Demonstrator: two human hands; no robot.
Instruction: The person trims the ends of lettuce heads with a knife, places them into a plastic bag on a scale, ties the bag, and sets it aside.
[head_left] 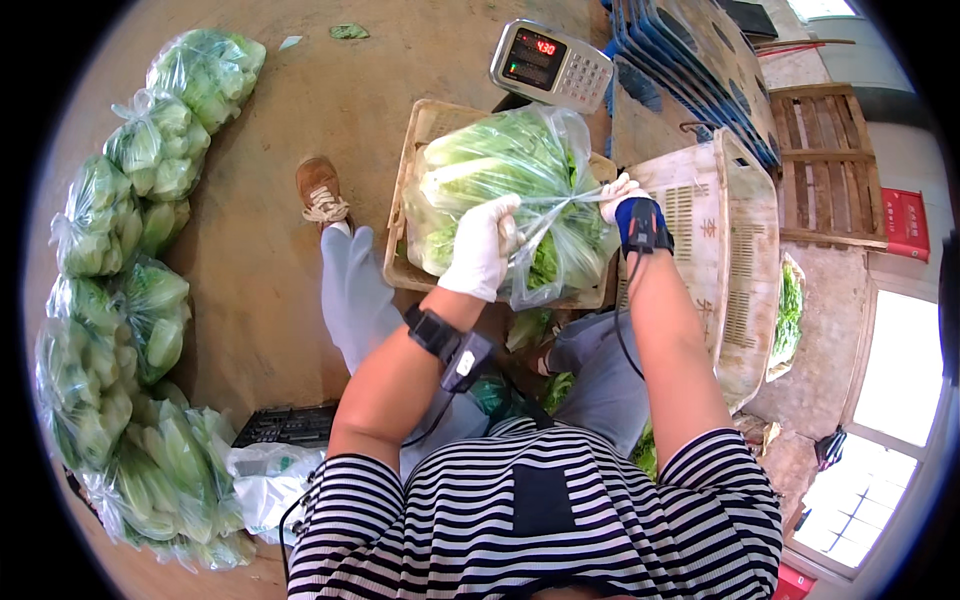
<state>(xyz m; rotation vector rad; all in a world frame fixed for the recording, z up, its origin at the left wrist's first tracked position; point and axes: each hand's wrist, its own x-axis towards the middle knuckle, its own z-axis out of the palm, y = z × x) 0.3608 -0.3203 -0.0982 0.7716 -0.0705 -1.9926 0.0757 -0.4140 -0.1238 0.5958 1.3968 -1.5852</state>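
Observation:
A clear plastic bag (500,165) packed with pale green leafy vegetables fills a beige plastic crate (402,210) in front of me. My left hand (482,245), in a white glove, is closed on the gathered plastic at the bag's near side. My right hand (625,200), gloved in white with a blue band at the wrist, pinches the twisted end of the bag at its right. Between the two hands the plastic is drawn tight. Just beyond the crate stands a grey scale display (552,66) with lit red digits and a keypad.
Along the left lie several filled vegetable bags (160,150). A white plastic crate (735,260) stands on its side by my right arm, with stacked blue-edged panels (690,70) beyond it. A wooden pallet (825,160) is at far right. A black crate (287,426) sits lower left.

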